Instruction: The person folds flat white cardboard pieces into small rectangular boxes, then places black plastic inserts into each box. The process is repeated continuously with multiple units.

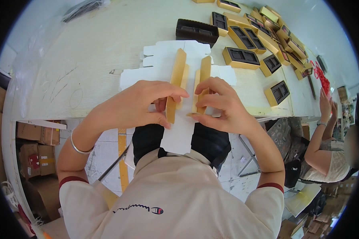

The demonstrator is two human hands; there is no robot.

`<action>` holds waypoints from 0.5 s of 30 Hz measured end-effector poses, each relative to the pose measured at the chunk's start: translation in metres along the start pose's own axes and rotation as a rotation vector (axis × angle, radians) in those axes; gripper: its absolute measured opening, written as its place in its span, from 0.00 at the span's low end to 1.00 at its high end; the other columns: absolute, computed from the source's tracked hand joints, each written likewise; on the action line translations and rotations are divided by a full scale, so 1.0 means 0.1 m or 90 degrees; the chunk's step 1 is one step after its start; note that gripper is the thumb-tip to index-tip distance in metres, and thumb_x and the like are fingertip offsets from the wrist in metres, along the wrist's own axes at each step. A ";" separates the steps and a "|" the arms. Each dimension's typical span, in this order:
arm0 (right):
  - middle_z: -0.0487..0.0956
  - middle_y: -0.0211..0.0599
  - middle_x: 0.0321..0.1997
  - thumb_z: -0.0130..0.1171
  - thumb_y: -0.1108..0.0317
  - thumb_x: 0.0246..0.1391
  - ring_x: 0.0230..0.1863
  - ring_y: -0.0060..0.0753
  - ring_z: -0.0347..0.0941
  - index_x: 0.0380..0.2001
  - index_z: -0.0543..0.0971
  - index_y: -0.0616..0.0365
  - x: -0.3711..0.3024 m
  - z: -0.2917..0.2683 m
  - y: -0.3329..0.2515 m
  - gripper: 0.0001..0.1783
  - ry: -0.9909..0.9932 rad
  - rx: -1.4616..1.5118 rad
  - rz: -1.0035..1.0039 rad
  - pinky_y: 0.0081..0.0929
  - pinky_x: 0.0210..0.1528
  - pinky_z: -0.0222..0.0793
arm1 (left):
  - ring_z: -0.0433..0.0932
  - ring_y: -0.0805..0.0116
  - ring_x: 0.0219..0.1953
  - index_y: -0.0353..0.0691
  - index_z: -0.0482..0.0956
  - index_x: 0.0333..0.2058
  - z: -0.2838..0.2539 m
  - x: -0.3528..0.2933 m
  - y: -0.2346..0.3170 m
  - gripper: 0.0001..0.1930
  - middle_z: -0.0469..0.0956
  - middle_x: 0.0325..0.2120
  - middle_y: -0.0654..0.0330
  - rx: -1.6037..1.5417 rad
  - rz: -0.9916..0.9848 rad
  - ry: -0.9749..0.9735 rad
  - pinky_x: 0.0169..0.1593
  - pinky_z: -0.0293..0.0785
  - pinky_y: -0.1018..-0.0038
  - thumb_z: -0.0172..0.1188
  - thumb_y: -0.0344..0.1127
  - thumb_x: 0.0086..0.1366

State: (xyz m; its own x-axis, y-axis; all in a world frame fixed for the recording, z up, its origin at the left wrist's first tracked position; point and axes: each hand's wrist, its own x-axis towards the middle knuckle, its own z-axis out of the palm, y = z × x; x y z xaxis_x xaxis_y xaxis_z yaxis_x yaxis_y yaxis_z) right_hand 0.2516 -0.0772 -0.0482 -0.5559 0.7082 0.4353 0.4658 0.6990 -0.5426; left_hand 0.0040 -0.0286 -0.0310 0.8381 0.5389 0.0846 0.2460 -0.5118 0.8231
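An unfolded box blank (178, 137), white inside and gold outside, lies in front of me, its near end jutting past the table edge over my lap. Its two long side walls are raised and show their gold faces. My left hand (153, 99) pinches the left gold wall (178, 67) between thumb and fingers. On the other side, my right hand (219, 101) has its fingers bent round the right gold wall (205, 68), thumb low near the table edge. Part of each hand's grip is hidden behind the card. More white flat card (163, 51) spreads beneath and behind it.
Just beyond the card stands a black plastic insert tray (197, 32). Several gold boxes with black inserts (241, 57) pile up at the far right. Another person's hands (326, 105) are by red cords (322, 79). Clear plastic (34, 67) hangs at the left edge.
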 end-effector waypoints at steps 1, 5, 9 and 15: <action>0.72 0.37 0.39 0.66 0.74 0.41 0.38 0.40 0.68 0.25 0.75 0.59 0.03 0.04 0.00 0.08 0.005 0.002 0.004 0.34 0.40 0.65 | 0.74 0.69 0.28 0.41 0.76 0.46 0.02 0.02 0.02 0.26 0.77 0.34 0.61 0.042 0.002 0.015 0.31 0.71 0.75 0.73 0.34 0.47; 0.71 0.35 0.36 0.65 0.77 0.41 0.39 0.35 0.67 0.21 0.70 0.60 0.09 0.14 -0.01 0.11 -0.004 0.022 0.034 0.29 0.40 0.64 | 0.73 0.68 0.25 0.42 0.76 0.41 0.17 0.13 0.09 0.22 0.76 0.27 0.64 0.180 0.025 0.073 0.28 0.68 0.73 0.72 0.36 0.47; 0.72 0.37 0.44 0.62 0.80 0.42 0.41 0.33 0.67 0.29 0.71 0.58 0.08 0.04 -0.08 0.12 -0.035 0.249 0.223 0.28 0.43 0.65 | 0.71 0.66 0.22 0.41 0.76 0.32 0.30 0.17 0.08 0.13 0.74 0.21 0.63 0.225 0.061 0.161 0.26 0.66 0.73 0.70 0.34 0.50; 0.65 0.49 0.61 0.66 0.77 0.38 0.52 0.41 0.68 0.44 0.73 0.56 -0.05 -0.12 -0.08 0.24 -0.055 0.232 0.148 0.33 0.54 0.64 | 0.69 0.68 0.19 0.38 0.77 0.23 0.34 0.18 0.08 0.07 0.73 0.18 0.62 0.227 0.085 0.166 0.24 0.64 0.75 0.68 0.31 0.52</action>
State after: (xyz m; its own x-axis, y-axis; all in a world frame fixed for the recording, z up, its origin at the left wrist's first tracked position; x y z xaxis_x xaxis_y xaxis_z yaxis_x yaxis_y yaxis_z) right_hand 0.2590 -0.0848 -0.0371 -0.5282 0.8205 0.2184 0.3209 0.4311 -0.8433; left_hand 0.0376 -0.0463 -0.0420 0.7340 0.5803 0.3527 0.3353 -0.7614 0.5549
